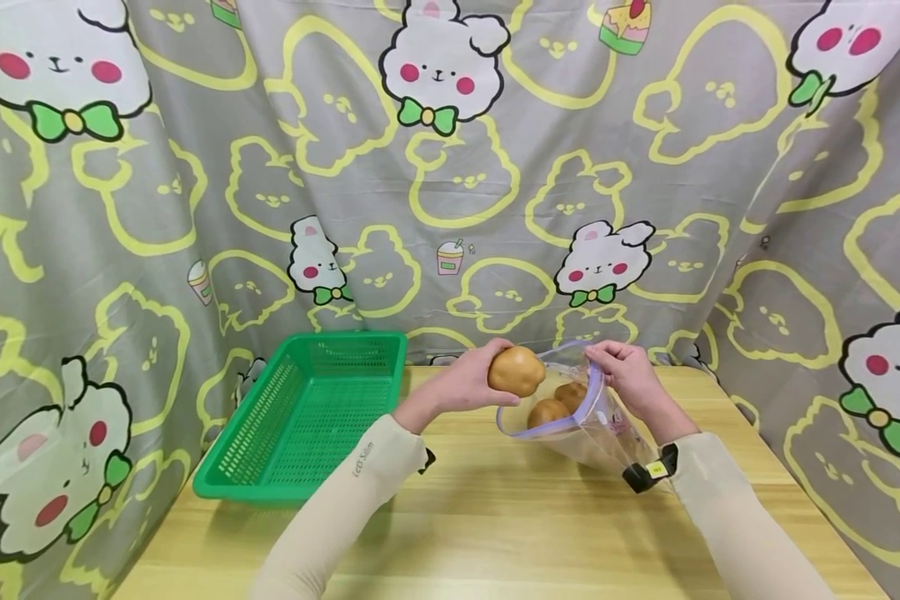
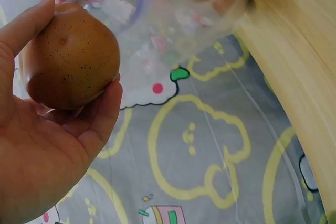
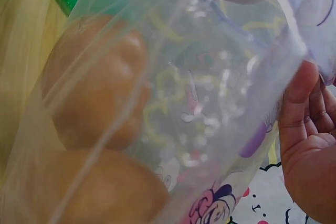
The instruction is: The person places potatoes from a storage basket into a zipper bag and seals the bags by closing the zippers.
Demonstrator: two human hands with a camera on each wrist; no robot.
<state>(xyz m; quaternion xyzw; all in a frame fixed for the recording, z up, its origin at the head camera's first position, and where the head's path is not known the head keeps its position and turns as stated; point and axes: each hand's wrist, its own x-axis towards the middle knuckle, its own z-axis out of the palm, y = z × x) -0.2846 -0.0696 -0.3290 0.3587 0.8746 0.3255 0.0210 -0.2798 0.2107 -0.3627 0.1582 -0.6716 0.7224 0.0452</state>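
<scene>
A brownish-orange pear [image 1: 517,372] is gripped in my left hand [image 1: 463,380], at the mouth of a clear plastic zip bag [image 1: 596,442] with a purple rim and cartoon print. Dark specks dot its skin in the left wrist view, where thumb and fingers [image 2: 107,111] curl round it. My right hand [image 1: 633,377] pinches the bag's rim at the far right side, and the mouth gapes towards the left hand. Inside the bag lie other pears [image 1: 546,413], seen through the film in the right wrist view as two large rounded shapes [image 3: 97,85].
A green perforated plastic basket [image 1: 330,417] stands on the left of the wooden table [image 1: 480,533], with nothing in it. Grey curtain [image 1: 450,192] with cartoon rabbits hangs behind the table and along both sides.
</scene>
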